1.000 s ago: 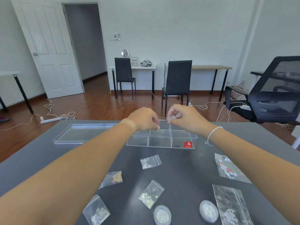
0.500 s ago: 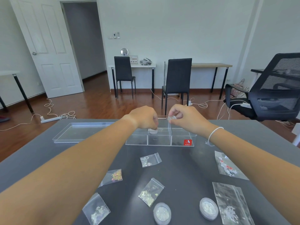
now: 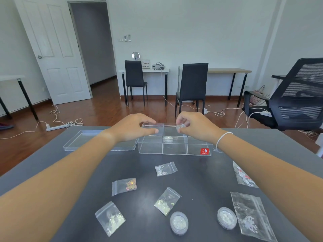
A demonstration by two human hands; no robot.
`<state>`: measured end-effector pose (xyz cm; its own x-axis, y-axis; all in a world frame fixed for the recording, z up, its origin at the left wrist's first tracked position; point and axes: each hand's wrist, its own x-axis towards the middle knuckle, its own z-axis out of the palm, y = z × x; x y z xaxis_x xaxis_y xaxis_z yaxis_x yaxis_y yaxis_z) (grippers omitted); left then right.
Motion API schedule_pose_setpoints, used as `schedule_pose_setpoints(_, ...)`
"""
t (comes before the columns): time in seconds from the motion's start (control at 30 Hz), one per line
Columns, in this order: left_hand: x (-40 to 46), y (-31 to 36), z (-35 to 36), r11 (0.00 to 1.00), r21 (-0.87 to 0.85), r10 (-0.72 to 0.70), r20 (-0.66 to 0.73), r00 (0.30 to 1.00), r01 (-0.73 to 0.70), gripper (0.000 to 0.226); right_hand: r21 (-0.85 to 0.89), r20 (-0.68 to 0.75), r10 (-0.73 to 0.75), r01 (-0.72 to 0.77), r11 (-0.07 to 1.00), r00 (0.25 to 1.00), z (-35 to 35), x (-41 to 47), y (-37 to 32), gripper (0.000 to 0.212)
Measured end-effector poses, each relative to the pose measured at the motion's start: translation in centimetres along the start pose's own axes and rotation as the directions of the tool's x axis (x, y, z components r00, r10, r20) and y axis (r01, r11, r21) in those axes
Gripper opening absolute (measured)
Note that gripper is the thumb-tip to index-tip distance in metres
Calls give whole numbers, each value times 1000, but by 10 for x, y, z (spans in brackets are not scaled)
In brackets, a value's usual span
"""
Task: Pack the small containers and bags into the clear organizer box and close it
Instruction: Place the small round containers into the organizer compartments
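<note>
The clear organizer box (image 3: 152, 150) stands open at the far middle of the dark table, with one small round container (image 3: 168, 139) lying in a middle compartment. My right hand (image 3: 195, 127) hovers over the box's back right and pinches another small round container (image 3: 180, 126). My left hand (image 3: 132, 129) hangs over the box's left end, fingers spread and holding nothing. The box's clear lid (image 3: 87, 140) lies flat to the left. Two round containers (image 3: 179, 222) (image 3: 226, 217) and several small zip bags, such as one (image 3: 165, 168), lie on the near table.
The dark table (image 3: 192, 173) ends just behind the box. Beyond it are wooden floor with cables and a power strip (image 3: 56, 127), two black chairs (image 3: 191, 84), desks along the wall, and a mesh office chair (image 3: 295, 96) at the right.
My left hand has let go of a round container, which now lies in a middle compartment, and has opened. My right hand still holds its container above the box.
</note>
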<state>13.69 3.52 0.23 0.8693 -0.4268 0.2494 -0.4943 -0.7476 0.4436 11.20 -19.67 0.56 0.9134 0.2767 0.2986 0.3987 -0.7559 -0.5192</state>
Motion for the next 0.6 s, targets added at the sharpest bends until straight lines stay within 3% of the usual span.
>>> schedule_pose_setpoints(0.3,-16,-14,-2,993,-14,-119,61,991,120,61,-223,106,119,-93,970,987,9,8,-3,10)
schedule_pose_setpoints(0.6,-18,-15,3,980,-106,-159,81,984,167,69,-321,168,236,-173,931,957,11,16,-7,9)
